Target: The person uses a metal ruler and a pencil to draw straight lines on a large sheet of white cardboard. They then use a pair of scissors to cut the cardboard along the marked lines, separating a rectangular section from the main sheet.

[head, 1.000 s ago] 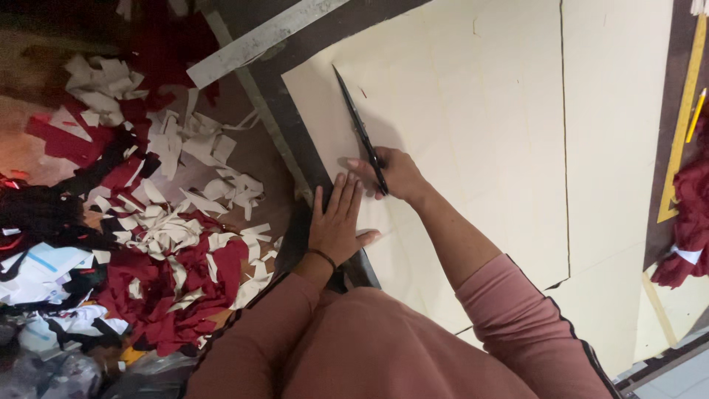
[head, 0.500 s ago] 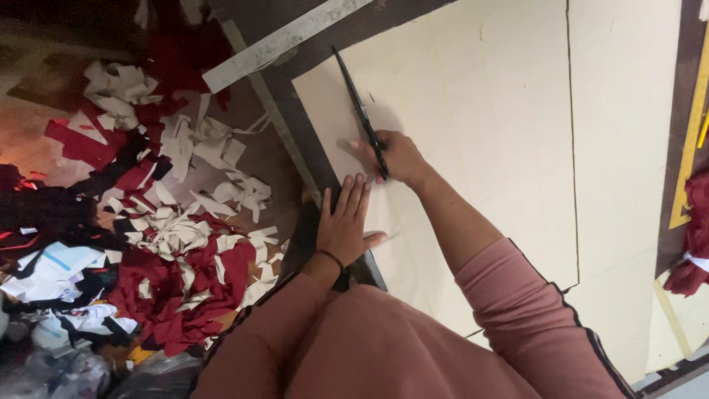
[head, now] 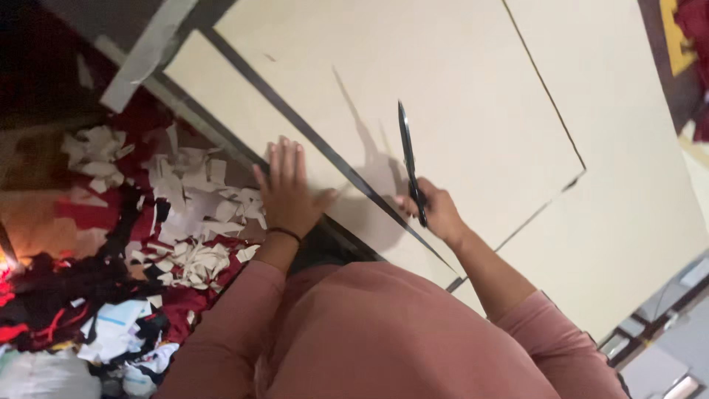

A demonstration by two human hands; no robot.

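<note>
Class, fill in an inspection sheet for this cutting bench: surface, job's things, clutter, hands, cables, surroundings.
Surface: cream sheet lying flat, with a dark cut gap beside a narrow cream strip.
Job's things: black scissors, blades pointing away from the person.
Clutter: pile of white and red fabric scraps off the sheet's edge.
Hands: left hand flat on the strip; right hand grips the scissors.
Cables: nothing seen.
Surroundings: red cloth at the far corner; pink sleeves in the foreground.
</note>
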